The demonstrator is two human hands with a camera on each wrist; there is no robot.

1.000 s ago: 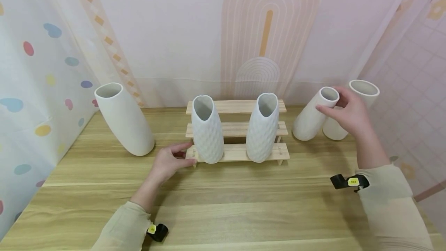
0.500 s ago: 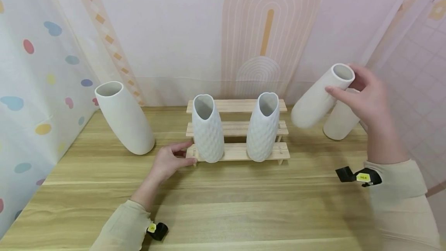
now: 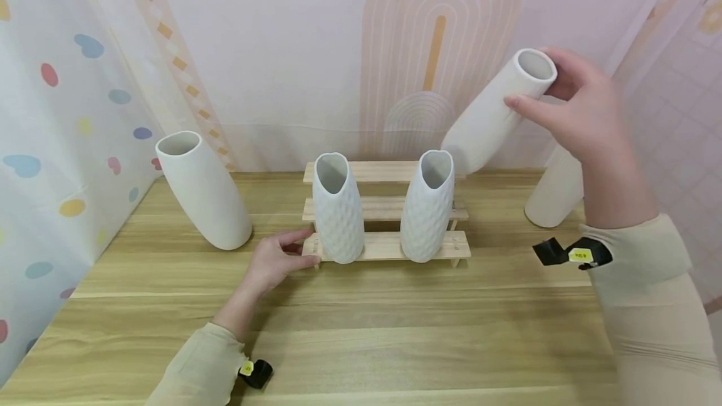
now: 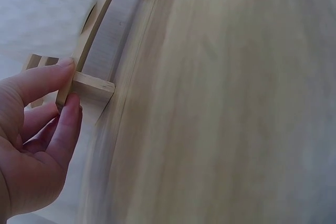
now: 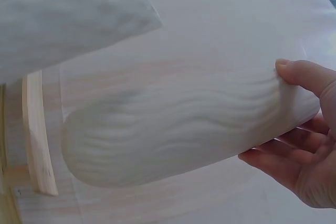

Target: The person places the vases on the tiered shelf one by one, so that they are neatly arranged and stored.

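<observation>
My right hand (image 3: 570,105) grips a white wavy-textured vase (image 3: 491,114) near its mouth and holds it tilted in the air, above the right end of the stepped wooden rack (image 3: 389,205). The right wrist view shows the same vase (image 5: 178,129) with my fingers (image 5: 304,77) curled round it. My left hand (image 3: 276,262) pinches the rack's front left corner (image 4: 89,85) between thumb and fingers. Two white textured vases (image 3: 337,208) (image 3: 427,205) stand upright on the rack's lowest step.
A large smooth white vase (image 3: 200,190) leans at the table's left by the dotted curtain. Another white vase (image 3: 555,190) stands at the right, behind my right arm. The wooden table (image 3: 395,331) is bare wood in front of the rack.
My right hand has lifted the wavy vase off the table and carried it up and leftward toward the rack. The left hand has stayed on the rack's corner.
</observation>
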